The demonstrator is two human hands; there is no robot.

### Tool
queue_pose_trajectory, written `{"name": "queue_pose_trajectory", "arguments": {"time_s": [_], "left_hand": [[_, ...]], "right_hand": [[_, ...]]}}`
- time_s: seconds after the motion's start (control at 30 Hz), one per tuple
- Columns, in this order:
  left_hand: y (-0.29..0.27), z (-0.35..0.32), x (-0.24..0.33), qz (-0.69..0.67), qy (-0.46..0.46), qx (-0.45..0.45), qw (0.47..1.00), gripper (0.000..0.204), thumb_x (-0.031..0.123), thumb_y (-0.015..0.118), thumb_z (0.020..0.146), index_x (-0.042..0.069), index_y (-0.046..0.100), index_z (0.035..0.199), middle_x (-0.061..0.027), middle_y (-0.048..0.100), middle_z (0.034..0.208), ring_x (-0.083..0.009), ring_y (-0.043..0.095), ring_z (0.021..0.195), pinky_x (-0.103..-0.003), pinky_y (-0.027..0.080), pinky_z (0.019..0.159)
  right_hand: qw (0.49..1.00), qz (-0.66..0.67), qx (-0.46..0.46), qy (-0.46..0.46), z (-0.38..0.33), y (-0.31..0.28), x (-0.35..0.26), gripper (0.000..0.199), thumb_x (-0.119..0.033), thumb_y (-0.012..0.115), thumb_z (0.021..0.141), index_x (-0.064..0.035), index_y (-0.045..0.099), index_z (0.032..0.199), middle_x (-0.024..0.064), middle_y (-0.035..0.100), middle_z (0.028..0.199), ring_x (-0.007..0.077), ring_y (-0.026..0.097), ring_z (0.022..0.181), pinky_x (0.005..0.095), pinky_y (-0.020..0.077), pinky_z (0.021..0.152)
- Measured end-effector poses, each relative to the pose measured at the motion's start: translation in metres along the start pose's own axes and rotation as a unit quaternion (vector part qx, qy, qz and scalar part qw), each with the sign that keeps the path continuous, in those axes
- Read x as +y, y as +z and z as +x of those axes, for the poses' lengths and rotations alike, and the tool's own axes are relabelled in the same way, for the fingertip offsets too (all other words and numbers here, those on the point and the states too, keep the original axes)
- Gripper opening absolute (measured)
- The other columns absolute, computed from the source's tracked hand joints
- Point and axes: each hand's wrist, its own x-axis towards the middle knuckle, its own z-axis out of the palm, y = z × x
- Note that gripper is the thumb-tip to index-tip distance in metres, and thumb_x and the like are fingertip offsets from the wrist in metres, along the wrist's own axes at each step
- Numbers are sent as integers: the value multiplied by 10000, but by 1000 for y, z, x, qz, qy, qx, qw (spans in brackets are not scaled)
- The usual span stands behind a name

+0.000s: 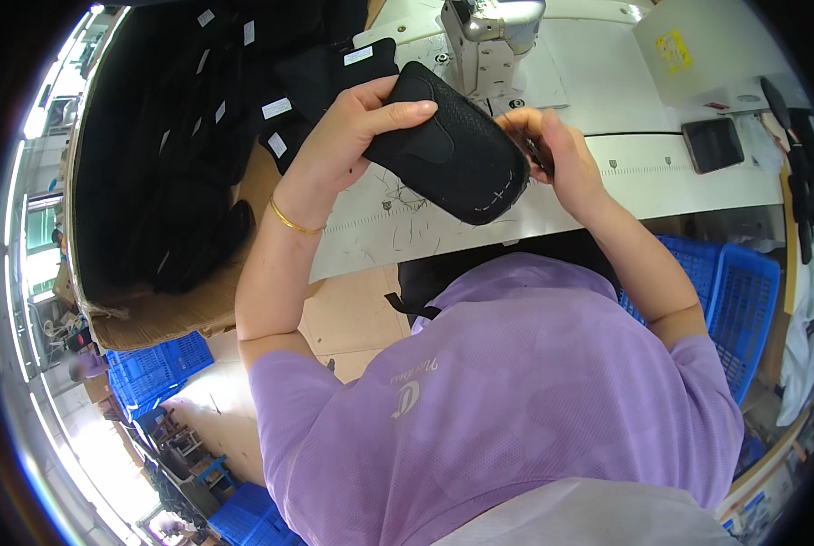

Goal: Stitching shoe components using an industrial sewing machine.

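Observation:
My left hand (360, 123) grips a black shoe upper (457, 150), thumb on top and fingers behind. The upper has a rounded, mesh-textured end with short white stitches near its edge. It is held above the sewing table (361, 241). Close to the right edge of the upper, my right hand (562, 164) is closed around small dark thread snips (539, 156), partly hidden by the fingers. Behind both hands stands a sewing machine head (493, 45). Loose dark thread ends lie on the table under the upper.
A cardboard box (143, 328) of black pieces with white labels stands at the left. A phone (713, 146) lies at the table's right. Blue plastic crates (744, 309) stand low on the right, and another blue crate (161, 369) is on the floor at left.

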Motion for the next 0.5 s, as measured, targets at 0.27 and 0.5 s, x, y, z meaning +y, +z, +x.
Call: {"name": "queue_pose_trajectory", "arguments": {"time_s": [0.27, 0.5], "left_hand": [[2, 5, 4, -44, -65, -94, 992, 216, 143, 731, 845, -10, 686, 990, -45, 706, 886, -86, 661, 776, -207, 523, 726], [21, 13, -19, 77, -32, -63, 995, 240, 225, 702, 896, 12, 667, 1002, 3, 683, 846, -52, 618, 749, -204, 482, 680]], "right_hand": [[994, 12, -72, -76, 20, -2, 0, 275, -268, 557, 1004, -13, 634, 938, -22, 557, 751, 60, 494, 667, 226, 409, 596], [991, 15, -59, 119, 0, -11, -3, 208, -240, 646, 937, -34, 673, 925, -16, 588, 710, 74, 540, 670, 237, 470, 664]]}}
